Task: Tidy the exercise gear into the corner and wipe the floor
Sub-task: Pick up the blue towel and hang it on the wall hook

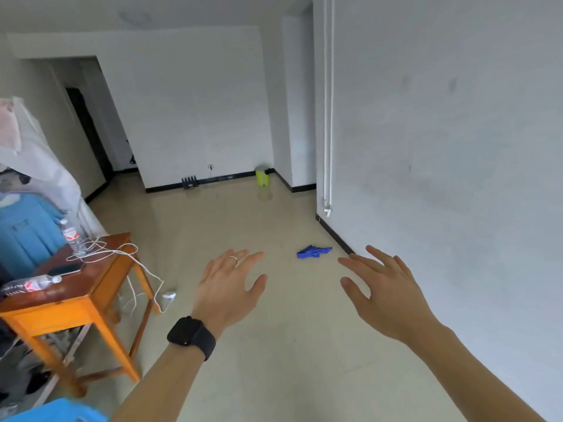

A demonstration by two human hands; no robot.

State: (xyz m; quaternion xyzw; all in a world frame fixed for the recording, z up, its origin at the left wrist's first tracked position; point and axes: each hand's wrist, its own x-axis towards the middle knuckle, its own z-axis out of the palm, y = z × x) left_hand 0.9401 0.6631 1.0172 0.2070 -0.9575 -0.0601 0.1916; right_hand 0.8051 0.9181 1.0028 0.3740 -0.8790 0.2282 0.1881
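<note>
A crumpled blue cloth (313, 251) lies on the pale tiled floor (237, 214) close to the right wall's black skirting. My left hand (227, 284), with a ring and a black watch on the wrist, is stretched out in front of me with fingers straight, holding nothing. My right hand (385, 289) is held out beside it, fingers spread and empty. Both hands hover above the floor, nearer to me than the cloth. No exercise gear is recognisable in view.
An orange wooden table (82, 303) at the left carries two water bottles, a phone and a white cable hanging to the floor. A covered clothes rack (36, 190) stands behind it. A yellow-green bin (262, 175) and a small black rack (189, 181) sit by the far wall.
</note>
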